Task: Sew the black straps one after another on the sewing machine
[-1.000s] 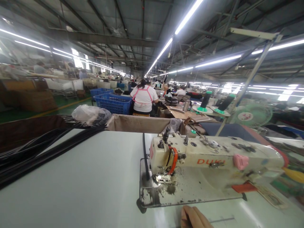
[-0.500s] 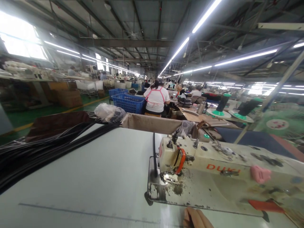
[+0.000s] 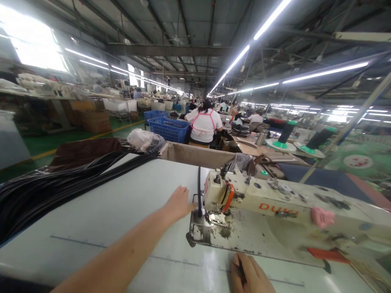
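Observation:
My left hand (image 3: 179,202) is stretched over the pale table, just left of the sewing machine's needle area. Its thumb stands apart from the fingers and points at a narrow black strip (image 3: 199,189); nothing shows in its grasp. That strip runs from beside the machine head back across the table. On the near side of the sewing machine (image 3: 244,203), my right hand (image 3: 252,272) rests on the table with curled fingers. A dark gap shows inside its curl, and what it holds, if anything, cannot be made out.
A bundle of long black strips (image 3: 70,183) lies along the table's left side. Behind stand a clear plastic bag (image 3: 145,138), blue baskets (image 3: 169,129) and a seated person (image 3: 204,124). Thread cones (image 3: 287,134) and a green fan (image 3: 357,160) are at right.
My left hand and forearm have come into view, reaching forward to beside the black strip. My right hand shows more fully near the table edge. The view has shifted slightly.

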A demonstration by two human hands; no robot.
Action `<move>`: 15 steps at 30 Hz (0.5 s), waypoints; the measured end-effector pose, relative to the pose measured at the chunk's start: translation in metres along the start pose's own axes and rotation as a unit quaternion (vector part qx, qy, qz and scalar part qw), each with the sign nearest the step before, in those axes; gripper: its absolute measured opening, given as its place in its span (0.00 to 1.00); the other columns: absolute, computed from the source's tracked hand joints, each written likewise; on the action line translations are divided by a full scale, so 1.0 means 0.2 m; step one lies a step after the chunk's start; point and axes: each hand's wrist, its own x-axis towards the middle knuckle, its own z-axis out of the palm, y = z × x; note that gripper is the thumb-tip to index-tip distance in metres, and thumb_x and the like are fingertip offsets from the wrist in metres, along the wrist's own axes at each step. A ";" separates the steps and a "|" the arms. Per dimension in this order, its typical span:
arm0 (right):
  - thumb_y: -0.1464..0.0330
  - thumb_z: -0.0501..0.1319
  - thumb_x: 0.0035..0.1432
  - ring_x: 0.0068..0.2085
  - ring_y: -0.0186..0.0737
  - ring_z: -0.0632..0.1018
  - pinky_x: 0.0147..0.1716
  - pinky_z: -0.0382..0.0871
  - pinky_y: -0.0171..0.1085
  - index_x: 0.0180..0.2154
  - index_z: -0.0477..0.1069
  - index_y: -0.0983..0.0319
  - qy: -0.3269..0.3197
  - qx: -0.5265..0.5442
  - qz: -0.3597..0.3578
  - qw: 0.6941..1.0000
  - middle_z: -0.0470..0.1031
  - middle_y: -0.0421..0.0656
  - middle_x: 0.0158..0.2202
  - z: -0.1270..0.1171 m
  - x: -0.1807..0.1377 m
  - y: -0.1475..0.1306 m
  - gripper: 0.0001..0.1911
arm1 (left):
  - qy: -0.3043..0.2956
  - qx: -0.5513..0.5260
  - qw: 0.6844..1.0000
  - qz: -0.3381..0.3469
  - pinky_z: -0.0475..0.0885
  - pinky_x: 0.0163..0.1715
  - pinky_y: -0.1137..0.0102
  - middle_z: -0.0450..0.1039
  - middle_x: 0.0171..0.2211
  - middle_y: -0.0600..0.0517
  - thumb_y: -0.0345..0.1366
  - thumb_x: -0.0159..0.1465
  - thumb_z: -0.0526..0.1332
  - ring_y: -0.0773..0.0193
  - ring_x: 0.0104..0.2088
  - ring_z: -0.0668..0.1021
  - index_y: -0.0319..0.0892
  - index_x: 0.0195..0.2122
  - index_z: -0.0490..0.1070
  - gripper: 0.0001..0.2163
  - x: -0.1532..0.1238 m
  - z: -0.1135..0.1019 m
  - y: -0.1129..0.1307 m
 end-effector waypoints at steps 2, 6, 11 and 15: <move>0.61 0.50 0.75 0.29 0.39 0.80 0.32 0.73 0.35 0.41 0.76 0.59 0.018 0.004 0.017 1.000 0.79 0.43 0.29 0.00 0.00 -0.03 0.18 | 0.014 -0.004 1.000 -0.003 0.51 0.73 0.55 0.61 0.69 0.32 0.48 0.62 0.62 0.40 0.74 0.56 0.30 0.63 0.68 0.33 0.12 0.07 0.06; 0.61 0.48 0.75 0.28 0.39 0.78 0.31 0.69 0.35 0.37 0.74 0.58 0.032 0.017 0.050 0.998 0.76 0.42 0.27 0.00 -0.01 -0.06 0.20 | 0.051 -0.022 0.998 -0.014 0.49 0.73 0.54 0.63 0.68 0.35 0.42 0.61 0.64 0.41 0.74 0.53 0.35 0.62 0.69 0.29 0.25 0.15 0.09; 0.61 0.47 0.75 0.29 0.40 0.77 0.32 0.68 0.36 0.37 0.73 0.58 0.022 0.032 0.046 0.998 0.76 0.42 0.28 -0.01 0.01 -0.07 0.19 | 0.084 -0.045 0.995 -0.039 0.50 0.72 0.55 0.68 0.64 0.38 0.34 0.58 0.66 0.43 0.72 0.59 0.38 0.50 0.78 0.19 0.27 0.14 0.02; 0.63 0.49 0.75 0.29 0.40 0.78 0.32 0.67 0.36 0.38 0.72 0.57 0.011 0.038 0.049 0.998 0.76 0.41 0.28 -0.03 0.02 -0.07 0.16 | 0.091 -0.057 0.993 -0.044 0.54 0.71 0.61 0.73 0.59 0.41 0.33 0.56 0.68 0.46 0.68 0.66 0.40 0.35 0.80 0.06 0.19 0.09 -0.03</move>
